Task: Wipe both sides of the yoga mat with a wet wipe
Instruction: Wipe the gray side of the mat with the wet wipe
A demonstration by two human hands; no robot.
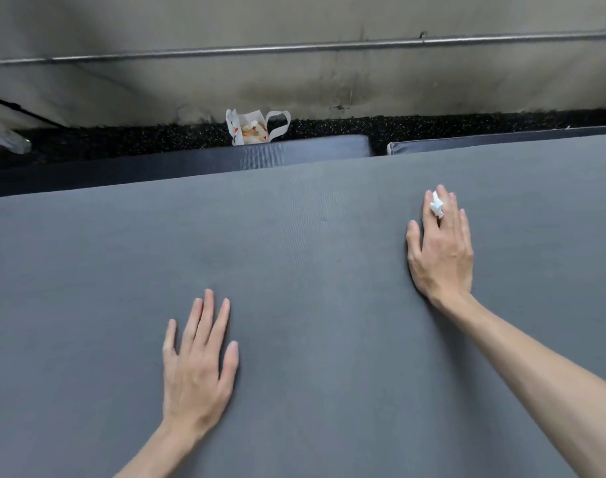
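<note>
Head camera, looking down and forward over a grey yoga mat (pixel 311 270) that fills most of the picture and runs off both side edges, so its long axis lies left to right across the person's body. Both bare hands lie flat on it, palms down, fingers straight.

The left hand (pixel 198 367) is nearer the person, fingers slightly spread, holding nothing and seemingly bracing the mat. The right hand (pixel 441 250) reaches farther forward and to the right, close to the mat's far edge. A small crumpled white wet wipe (pixel 437 204) pokes up between its index and middle fingers; how much of the wipe lies under the palm cannot be seen.

Unwiped-looking mat stretches away to the left of the right hand, so the coming stroke likely runs sideways along the long axis, with the right hand the one placed to make it.

Beyond the mat lie darker mats (pixel 294 153), a strip of black speckled floor (pixel 467 127), a white plastic bag (pixel 256 127) and a stained grey wall (pixel 294 84).
</note>
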